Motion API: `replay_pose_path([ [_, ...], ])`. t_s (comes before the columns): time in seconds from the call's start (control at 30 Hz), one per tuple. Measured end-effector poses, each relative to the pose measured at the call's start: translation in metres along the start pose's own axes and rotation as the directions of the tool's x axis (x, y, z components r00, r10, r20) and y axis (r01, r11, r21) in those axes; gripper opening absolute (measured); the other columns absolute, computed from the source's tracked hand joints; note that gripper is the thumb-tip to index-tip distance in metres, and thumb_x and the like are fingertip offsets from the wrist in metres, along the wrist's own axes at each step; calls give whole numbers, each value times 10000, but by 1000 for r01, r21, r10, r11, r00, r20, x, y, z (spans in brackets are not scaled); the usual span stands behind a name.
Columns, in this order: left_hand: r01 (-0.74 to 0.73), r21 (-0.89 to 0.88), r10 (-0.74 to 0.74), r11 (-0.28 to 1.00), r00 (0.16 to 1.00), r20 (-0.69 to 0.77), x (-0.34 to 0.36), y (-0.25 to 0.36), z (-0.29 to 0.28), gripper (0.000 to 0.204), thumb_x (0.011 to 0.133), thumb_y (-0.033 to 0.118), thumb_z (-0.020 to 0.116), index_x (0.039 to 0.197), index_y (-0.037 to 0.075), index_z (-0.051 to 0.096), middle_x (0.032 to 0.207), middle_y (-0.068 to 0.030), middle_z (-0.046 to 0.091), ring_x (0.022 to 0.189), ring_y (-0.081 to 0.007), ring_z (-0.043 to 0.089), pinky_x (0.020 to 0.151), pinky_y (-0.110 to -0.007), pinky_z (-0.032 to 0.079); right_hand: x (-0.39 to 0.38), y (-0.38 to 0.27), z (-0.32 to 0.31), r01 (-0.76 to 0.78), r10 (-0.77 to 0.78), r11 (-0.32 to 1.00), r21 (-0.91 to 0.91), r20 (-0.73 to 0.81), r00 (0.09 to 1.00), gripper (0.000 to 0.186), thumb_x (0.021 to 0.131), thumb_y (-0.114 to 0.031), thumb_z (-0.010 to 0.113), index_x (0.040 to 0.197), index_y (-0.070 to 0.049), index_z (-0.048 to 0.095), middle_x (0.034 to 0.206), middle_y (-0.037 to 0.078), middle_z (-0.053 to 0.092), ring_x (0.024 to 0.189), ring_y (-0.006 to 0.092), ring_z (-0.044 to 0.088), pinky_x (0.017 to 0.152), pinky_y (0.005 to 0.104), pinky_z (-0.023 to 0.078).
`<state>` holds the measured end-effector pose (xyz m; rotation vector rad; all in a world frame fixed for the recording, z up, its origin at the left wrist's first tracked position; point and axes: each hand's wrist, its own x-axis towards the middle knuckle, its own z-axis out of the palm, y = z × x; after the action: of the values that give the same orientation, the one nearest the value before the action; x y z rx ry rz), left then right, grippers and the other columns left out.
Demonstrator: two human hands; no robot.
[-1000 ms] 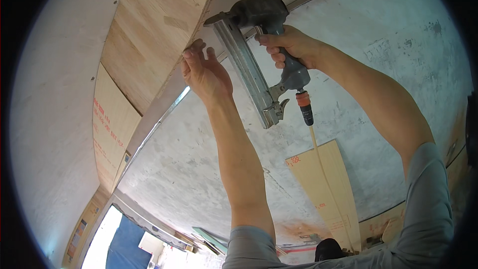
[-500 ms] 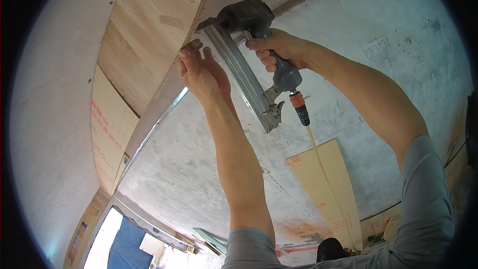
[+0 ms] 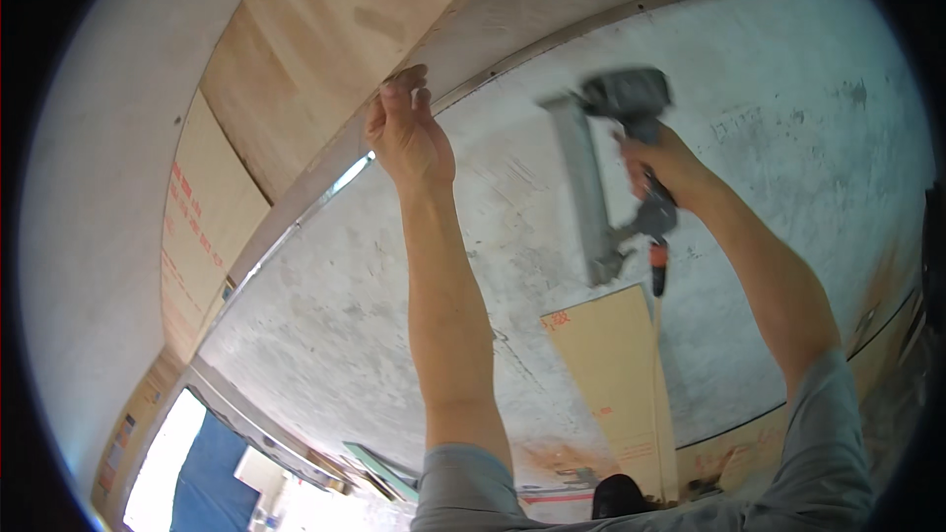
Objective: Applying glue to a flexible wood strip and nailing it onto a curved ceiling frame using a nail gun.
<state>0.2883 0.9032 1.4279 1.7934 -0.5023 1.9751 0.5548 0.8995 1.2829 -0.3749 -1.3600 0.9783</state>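
Note:
My left hand (image 3: 412,138) is raised to the lower edge of a plywood panel (image 3: 325,49) overhead, its bent fingers closed at the edge; whether something small is between them is hidden. In my right hand (image 3: 670,169) is a dark grey air nail gun (image 3: 626,94), gripped by its handle and blurred by motion. Its long metal magazine (image 3: 583,197) hangs down on the left side. The tool stands apart from the panel. From a red and black coupling (image 3: 658,268) at the handle's base, a thin tan air hose (image 3: 657,355) runs downward.
A stained grey wall (image 3: 424,266) fills the background, with a metal strip (image 3: 591,30) along its top. Another board with red print (image 3: 197,227) adjoins the panel at left. A tapered board (image 3: 606,365) leans below. A blue curtain (image 3: 212,478) hangs by the bright opening.
My right hand has drawn the nail gun away from the panel's edge, to the right and slightly down. My left hand stays at the edge while the view has shifted a little.

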Motion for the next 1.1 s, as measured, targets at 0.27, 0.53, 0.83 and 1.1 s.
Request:
replay_pose_path([
  [0.27, 122, 131, -117, 984, 992, -42, -3, 26, -42, 224, 1000, 343, 607, 1005, 122, 643, 1087, -126, 711, 977, -200, 578, 832, -345, 416, -199, 92, -130, -447, 125, 570, -689, -465, 876, 248, 735, -130, 824, 827, -14, 625, 586, 69, 598, 423, 169, 548, 410, 363, 435],
  [0.53, 117, -93, -119, 989, 993, -14, 4, 19, -52, 242, 997, 330, 608, 1033, 96, 662, 1115, -137, 704, 993, -235, 604, 847, -375, 454, -608, 227, -234, -717, 171, -195, -669, -743, 647, 457, 725, -292, 814, 1052, -15, 656, 969, 202, 709, 946, 389, 691, 782, 501, 549],
  [0.83, -73, -190, 87, 979, 994, 66, 13, 18, -94, 258, 1001, 209, 612, 1126, -14, 647, 1100, -173, 694, 917, -278, 667, 838, -378, 519, -554, 345, -122, -848, 463, -484, -216, -885, -39, 726, 807, -469, 769, 1341, -37, 532, 1265, 165, 631, 1192, 309, 595, 987, 422, 487],
  [1.1, -228, 21, 214, 973, 940, 264, 28, 24, -103, 267, 1004, 216, 603, 1169, 12, 655, 1152, -114, 689, 1037, -201, 660, 882, -317, 531, -638, 283, -64, -873, 388, -487, -35, -904, -181, 605, 782, -403, 781, 1214, -28, 584, 1148, 180, 662, 1094, 337, 633, 906, 448, 512],
])
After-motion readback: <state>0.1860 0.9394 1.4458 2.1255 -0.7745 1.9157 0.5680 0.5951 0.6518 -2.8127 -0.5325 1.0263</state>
